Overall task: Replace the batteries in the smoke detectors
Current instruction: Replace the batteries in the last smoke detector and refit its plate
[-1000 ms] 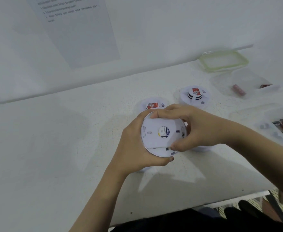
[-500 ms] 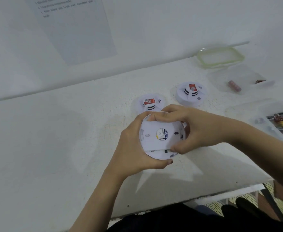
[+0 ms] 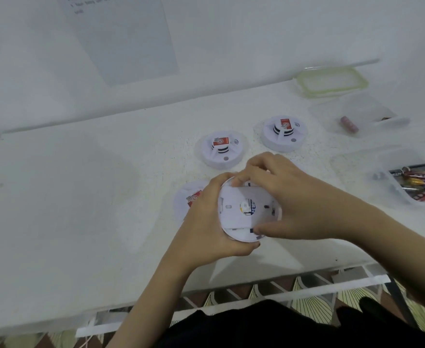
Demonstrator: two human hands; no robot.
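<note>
I hold a round white smoke detector (image 3: 241, 212) above the table with its back facing me. My left hand (image 3: 206, 222) cups its left edge and underside. My right hand (image 3: 294, 197) grips its back plate from the right, fingers at the top rim and thumb at the bottom. Two more detectors with red labels sit face up behind: one detector (image 3: 221, 149) in the middle, another detector (image 3: 283, 133) to the right. A third lying detector (image 3: 189, 199) is partly hidden behind my left hand.
A clear tub of several batteries (image 3: 417, 184) sits at the right edge. Further back, a clear container (image 3: 357, 114) holds one reddish battery (image 3: 349, 124), and a green-rimmed lid (image 3: 332, 81) lies by the wall. The table's front edge (image 3: 256, 280) is close to me.
The camera has tilted down, so everything sits lower in view. Both hands keep the same grip on the detector. A third lying detector now shows behind my left hand.
</note>
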